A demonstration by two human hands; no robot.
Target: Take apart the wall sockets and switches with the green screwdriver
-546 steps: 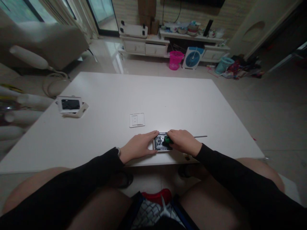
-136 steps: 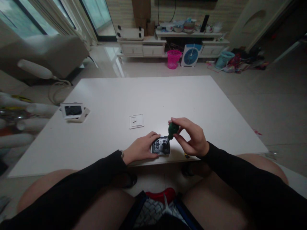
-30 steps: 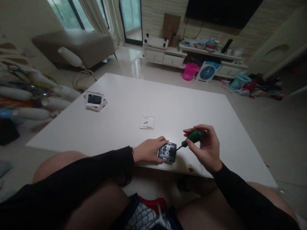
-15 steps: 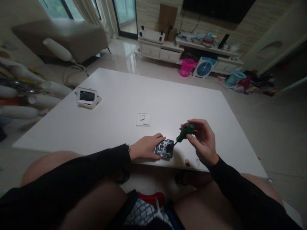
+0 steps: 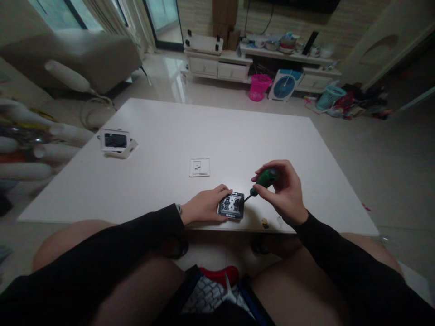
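My left hand (image 5: 207,206) grips the left side of a square black wall switch module (image 5: 231,206) with a pale edge, near the table's front edge. In my right hand (image 5: 282,190) is a screwdriver with a green handle (image 5: 267,178), held tilted between thumb and fingers. Its shaft slants down to the left and the tip meets the module's right side; the exact contact point is too small to make out. Beyond my left hand lies a white switch cover plate (image 5: 200,167) with a small dark piece on it.
The white table (image 5: 163,136) spreads out before me. At its left lie a white frame with a dark centre (image 5: 115,140) and a pale box piece under it. A small yellow-and-dark object (image 5: 265,222) sits near the front edge. A pink basket (image 5: 260,87) and a fan (image 5: 284,85) stand beyond.
The head view has shifted. Over the last second the screwdriver stays at the module's right side while my right hand turns a little. Earlier, a screwdriver shaft lay pointing right under my right hand.
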